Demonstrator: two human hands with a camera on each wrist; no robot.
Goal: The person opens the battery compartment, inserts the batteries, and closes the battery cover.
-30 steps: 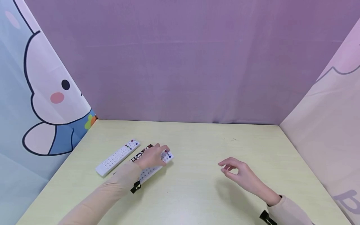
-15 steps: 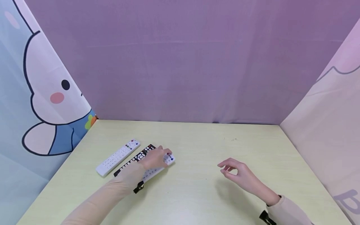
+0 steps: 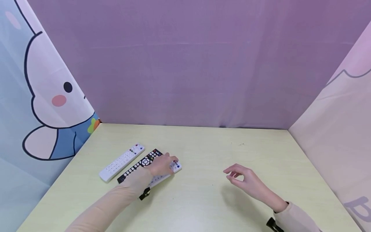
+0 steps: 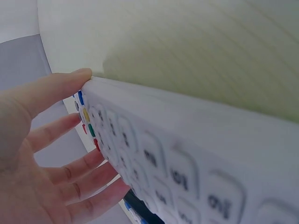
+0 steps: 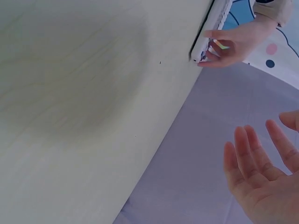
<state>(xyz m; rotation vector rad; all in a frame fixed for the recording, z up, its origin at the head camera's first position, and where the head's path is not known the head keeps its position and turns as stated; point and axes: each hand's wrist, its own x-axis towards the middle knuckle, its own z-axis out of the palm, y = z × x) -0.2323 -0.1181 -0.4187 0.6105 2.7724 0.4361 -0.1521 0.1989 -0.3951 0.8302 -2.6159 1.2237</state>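
Note:
My left hand grips a white remote control across its width, near the end with coloured buttons. In the left wrist view the thumb lies along one side edge of the white remote, the fingers at the opposite edge. My palm and sleeve hide part of its keys in the head view. Directly left of it lies a black remote control with white buttons, partly behind the same hand. A second white remote control lies farthest left. My right hand hovers over the table with loosely bent fingers, holding nothing.
The pale wooden table ends at a purple cloth backdrop. A printed cartoon cloth closes off the left side, and a pale printed cloth the right.
My left hand has shifted a little to the right and towards me with the white remote, uncovering more of the black remote. The right hand has barely moved.

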